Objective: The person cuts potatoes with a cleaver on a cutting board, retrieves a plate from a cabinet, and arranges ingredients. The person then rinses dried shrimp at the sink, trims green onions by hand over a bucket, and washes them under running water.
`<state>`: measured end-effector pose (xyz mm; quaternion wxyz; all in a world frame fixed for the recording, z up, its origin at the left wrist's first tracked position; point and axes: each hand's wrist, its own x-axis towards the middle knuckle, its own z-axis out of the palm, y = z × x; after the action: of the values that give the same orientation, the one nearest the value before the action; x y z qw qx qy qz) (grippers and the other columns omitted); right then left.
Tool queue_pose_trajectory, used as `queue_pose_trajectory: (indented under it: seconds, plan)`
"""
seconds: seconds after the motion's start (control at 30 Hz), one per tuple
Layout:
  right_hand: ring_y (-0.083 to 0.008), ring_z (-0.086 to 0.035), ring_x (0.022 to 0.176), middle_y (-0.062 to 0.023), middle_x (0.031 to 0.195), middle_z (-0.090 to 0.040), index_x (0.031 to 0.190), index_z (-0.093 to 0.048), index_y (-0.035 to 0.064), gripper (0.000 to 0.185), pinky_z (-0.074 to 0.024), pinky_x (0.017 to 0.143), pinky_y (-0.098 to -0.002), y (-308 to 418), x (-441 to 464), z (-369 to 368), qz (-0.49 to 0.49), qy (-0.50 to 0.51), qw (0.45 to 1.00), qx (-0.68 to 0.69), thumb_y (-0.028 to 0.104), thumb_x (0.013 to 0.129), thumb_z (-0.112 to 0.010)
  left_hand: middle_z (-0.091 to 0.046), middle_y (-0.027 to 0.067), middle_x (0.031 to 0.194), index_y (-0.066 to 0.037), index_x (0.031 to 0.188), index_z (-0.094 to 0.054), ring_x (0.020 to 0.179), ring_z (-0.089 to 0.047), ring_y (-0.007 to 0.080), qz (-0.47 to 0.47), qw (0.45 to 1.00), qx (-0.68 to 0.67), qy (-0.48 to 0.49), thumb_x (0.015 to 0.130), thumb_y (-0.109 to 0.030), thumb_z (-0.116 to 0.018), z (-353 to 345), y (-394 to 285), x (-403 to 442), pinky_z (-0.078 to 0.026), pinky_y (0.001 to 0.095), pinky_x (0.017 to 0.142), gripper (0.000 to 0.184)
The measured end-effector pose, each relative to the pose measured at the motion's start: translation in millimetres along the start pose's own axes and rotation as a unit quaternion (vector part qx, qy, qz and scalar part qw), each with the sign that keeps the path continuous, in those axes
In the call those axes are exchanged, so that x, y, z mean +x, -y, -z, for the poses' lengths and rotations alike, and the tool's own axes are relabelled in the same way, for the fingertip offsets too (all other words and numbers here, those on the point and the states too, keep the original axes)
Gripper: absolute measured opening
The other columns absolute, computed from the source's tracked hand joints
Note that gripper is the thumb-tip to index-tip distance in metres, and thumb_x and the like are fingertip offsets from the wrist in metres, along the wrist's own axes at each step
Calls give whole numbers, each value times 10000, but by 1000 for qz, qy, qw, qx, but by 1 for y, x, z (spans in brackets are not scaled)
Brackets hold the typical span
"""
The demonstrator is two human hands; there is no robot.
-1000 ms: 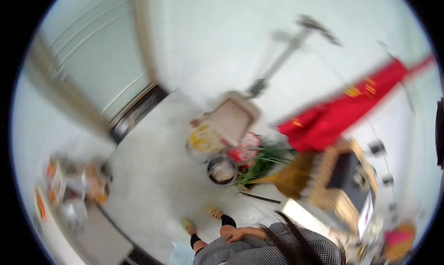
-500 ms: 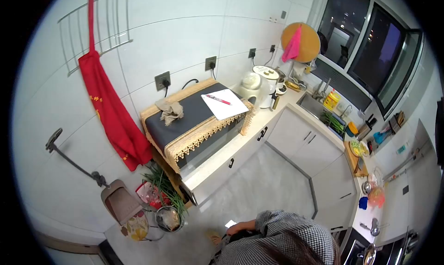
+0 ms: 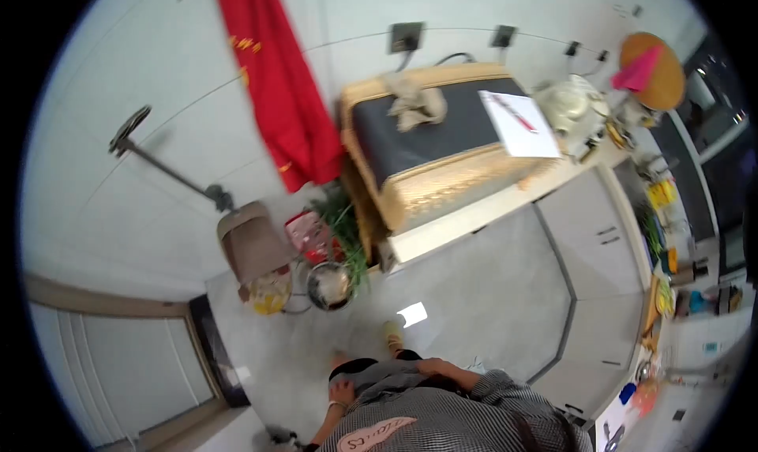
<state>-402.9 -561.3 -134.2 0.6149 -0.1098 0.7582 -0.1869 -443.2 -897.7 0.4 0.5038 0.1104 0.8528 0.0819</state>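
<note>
My left hand [image 3: 341, 391] rests on grey cloth [image 3: 383, 377] at the front of my body, its fingers spread over the fabric. A band circles that wrist. On the other side, my right hand [image 3: 433, 367] touches the same cloth near my waist; blur and folds hide its fingertips. A checked garment with a pink lettered patch [image 3: 379, 434] covers my front. Below me, one yellowish shoe [image 3: 392, 335] shows on the grey floor.
A covered box [image 3: 442, 140] stands on the counter, bearing a crumpled cloth [image 3: 416, 105], white paper [image 3: 519, 126] and a red pen [image 3: 513, 112]. Beside it are a dustpan [image 3: 254, 243], a bin [image 3: 329, 286] and green leaves [image 3: 347, 235]. A red apron [image 3: 284, 89] hangs above.
The view has swung left, so the counter sits farther right and a door appears at lower left. My left hand has come into view on the grey cloth.
</note>
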Motion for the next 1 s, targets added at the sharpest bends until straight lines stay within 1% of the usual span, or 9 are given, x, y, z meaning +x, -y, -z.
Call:
queue_pose_trajectory:
  seconds: [0.07,0.13,0.23,0.33,0.47,0.6,0.73,0.83,1.0]
  plan:
    - [-354,-608,911,-208,1011,-631,1051,-603,-6,336,-471,745,-427,25,-25,-2,60,-97,990,79,235,834,-516,-443,101,1340,-197,1313,-444,1239,-386,383,-50,998,11,-22,902,-442,-405,-36,39,35,-303,536,1012,480]
    - [-337,-609,893,-200,994,-637,1022,-617,-5,308,-463,749,-444,73,-71,33,78,-68,991,80,218,838,-511,-360,93,1402,-208,1346,-407,1292,-311,368,-167,973,76,141,912,-422,-391,-58,68,57,-238,578,1031,484]
    - [-331,-603,912,-196,1014,-635,1029,-629,1,308,-454,776,-462,146,-104,42,53,-26,987,147,211,840,-507,-251,83,1459,-263,1361,-384,1340,-209,360,-130,951,99,263,910,-415,-381,-69,128,84,-185,604,1044,475]
    - [-359,-578,972,-197,1065,-627,1169,-585,26,387,-447,833,-472,161,-45,-30,53,13,939,340,224,852,-485,-162,49,1488,-305,1341,-395,1354,-129,383,-30,956,133,261,903,-405,-386,59,134,12,-160,629,1041,450]
    - [-314,-561,1008,-188,1177,-574,1280,-497,57,451,-432,893,-446,220,-17,-49,45,156,905,392,271,884,-476,-192,64,1462,-330,1310,-411,1341,-120,427,-35,969,81,230,841,-459,-476,59,231,-18,-141,647,1032,491]
    - [-302,-582,856,-184,970,-629,1276,-507,75,472,-443,783,-451,252,-6,-67,129,27,904,407,340,885,-497,-215,94,1417,-325,1293,-421,1300,-174,443,64,989,13,131,714,-505,-605,111,220,-52,-223,622,994,634]
    - [-285,-578,850,-154,901,-618,966,-603,40,494,-436,752,-387,270,17,-14,83,82,933,341,514,883,-491,-385,131,1272,-308,1233,-490,1143,-385,422,20,996,-8,-90,675,-615,-655,89,250,-44,-325,608,920,658]
    - [-312,-609,804,-164,854,-629,948,-621,64,450,-467,721,-403,251,34,31,51,-99,927,357,496,861,-533,-323,214,1333,-94,1351,-300,1182,-374,394,-52,996,3,-71,782,-268,-679,116,220,-26,-382,503,950,706]
    - [-289,-621,750,-154,845,-640,983,-604,52,300,-476,668,-394,181,127,77,53,-420,823,378,327,872,-566,-121,172,1487,-168,1432,-167,1328,-177,425,28,982,58,175,781,-396,-678,119,207,56,-252,569,1048,858]
